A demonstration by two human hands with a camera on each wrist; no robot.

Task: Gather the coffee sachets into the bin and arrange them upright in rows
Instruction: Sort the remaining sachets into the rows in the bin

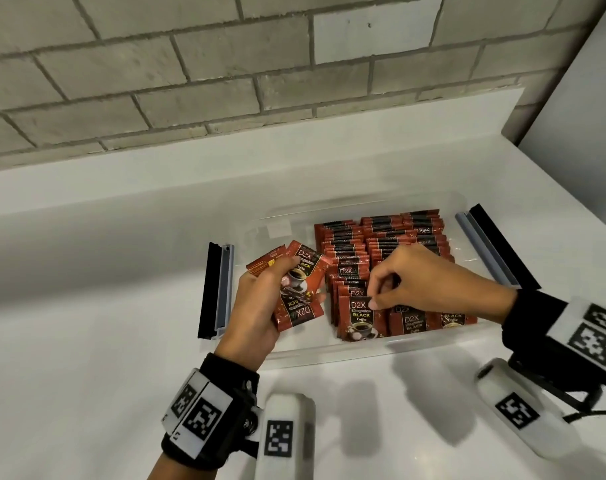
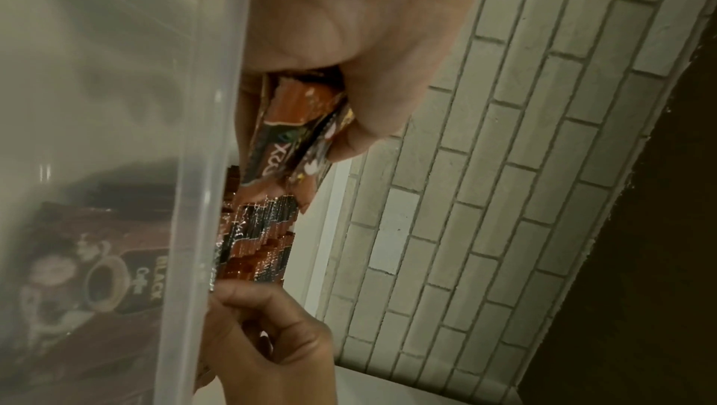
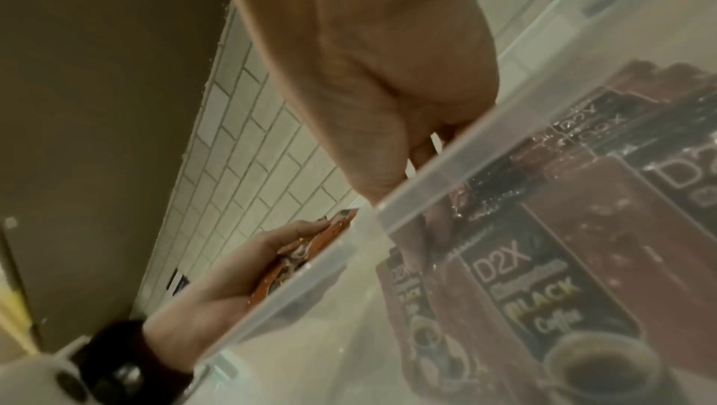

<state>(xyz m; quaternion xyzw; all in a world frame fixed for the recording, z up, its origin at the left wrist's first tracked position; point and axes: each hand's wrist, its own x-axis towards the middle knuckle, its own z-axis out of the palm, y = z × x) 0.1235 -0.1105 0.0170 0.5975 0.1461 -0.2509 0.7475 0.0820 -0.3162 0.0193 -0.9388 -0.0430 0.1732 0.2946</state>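
Observation:
A clear plastic bin (image 1: pixel 329 353) sits on the white counter. Inside it, red and black coffee sachets (image 1: pixel 381 244) stand upright in rows across the middle and right. My left hand (image 1: pixel 260 306) hovers over the bin's left part and grips a small fan of loose sachets (image 1: pixel 299 285), which also show in the left wrist view as a bundle of sachets (image 2: pixel 287 135). My right hand (image 1: pixel 377 299) pinches the top edge of the front sachet (image 1: pixel 360 318) in the left row. Through the bin wall (image 3: pixel 419 197), the right wrist view shows the front sachets (image 3: pixel 535 286).
Two black and grey rails lie beside the bin, one rail (image 1: pixel 215 289) on the left and another rail (image 1: pixel 491 247) on the right. A grey brick wall (image 1: pixel 225 71) rises behind the counter. Bare bin floor (image 1: pixel 277 233) shows at the left end.

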